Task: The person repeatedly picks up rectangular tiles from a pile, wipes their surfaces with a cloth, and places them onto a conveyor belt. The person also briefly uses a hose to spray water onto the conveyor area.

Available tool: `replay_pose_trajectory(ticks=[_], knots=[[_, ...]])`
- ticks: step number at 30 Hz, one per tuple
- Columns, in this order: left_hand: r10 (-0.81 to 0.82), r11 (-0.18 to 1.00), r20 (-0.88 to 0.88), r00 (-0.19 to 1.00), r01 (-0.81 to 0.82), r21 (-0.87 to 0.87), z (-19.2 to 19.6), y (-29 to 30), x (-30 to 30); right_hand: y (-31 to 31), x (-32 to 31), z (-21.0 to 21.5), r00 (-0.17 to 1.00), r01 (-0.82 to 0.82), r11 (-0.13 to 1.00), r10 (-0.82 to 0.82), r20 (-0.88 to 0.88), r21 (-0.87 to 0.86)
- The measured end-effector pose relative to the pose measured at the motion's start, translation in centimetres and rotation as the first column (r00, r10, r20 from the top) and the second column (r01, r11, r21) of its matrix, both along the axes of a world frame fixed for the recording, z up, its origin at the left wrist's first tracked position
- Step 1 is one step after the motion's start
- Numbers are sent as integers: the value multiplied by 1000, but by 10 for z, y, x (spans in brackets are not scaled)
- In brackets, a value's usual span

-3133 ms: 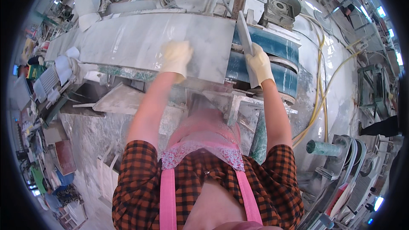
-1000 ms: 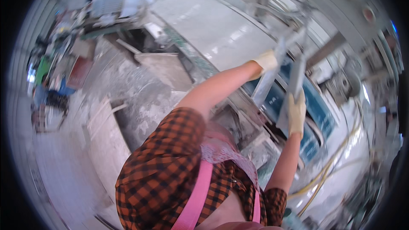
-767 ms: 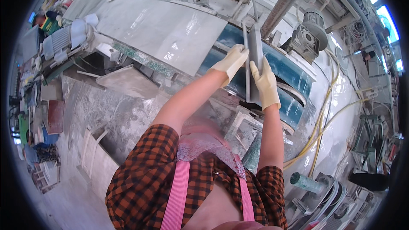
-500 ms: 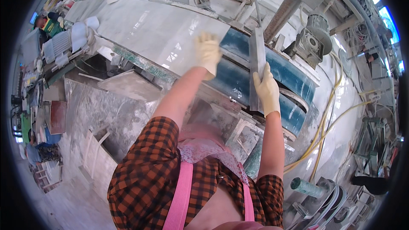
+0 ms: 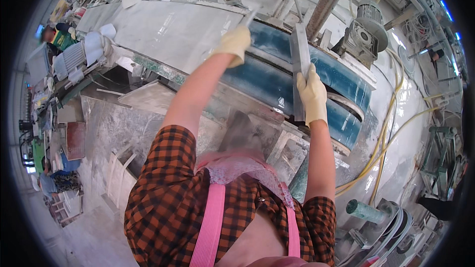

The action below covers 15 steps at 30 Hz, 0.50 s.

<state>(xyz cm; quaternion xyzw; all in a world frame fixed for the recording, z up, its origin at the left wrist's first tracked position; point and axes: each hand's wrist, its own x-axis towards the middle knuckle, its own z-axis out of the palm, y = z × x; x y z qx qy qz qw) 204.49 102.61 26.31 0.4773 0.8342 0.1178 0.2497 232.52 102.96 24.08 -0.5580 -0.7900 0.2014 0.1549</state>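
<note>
Gripping a long grey stone strip (image 5: 299, 64) about its middle, the gloved right hand (image 5: 312, 96) is closed round it, fingers wrapped over the near edge; the strip stands nearly upright, leaning against the front edge of the blue conveyor belt (image 5: 277, 76), its lower end down by the belt's near rim and its upper end rising above the belt's top edge; the gloved left hand (image 5: 233, 43) is stretched out over the far edge of the belt, curled into a loose fist; a thin pale sliver pokes up from it, though whether the fingers truly pinch it I cannot tell; a pale stone slab (image 5: 168, 32) lies flat on the machine bed just left of the belt; yellow hoses (image 5: 391, 133) trail down the right side of the machine.
</note>
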Motion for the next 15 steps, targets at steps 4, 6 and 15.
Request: replay_pose_trajectory(ticks=[4, 6, 15], knots=[[-57, 959, 475, 878, -83, 270, 20, -15, 7, 1, 2, -4, 999, 16, 999, -14, -29, 44], [-113, 932, 333, 936, -16, 361, 8, -8, 39, 2, 3, -5, 999, 3, 996, 0, -38, 90], [-249, 952, 871, 423, -60, 301, -16, -9, 97, 2, 8, 2, 1000, -20, 996, 21, -11, 91]])
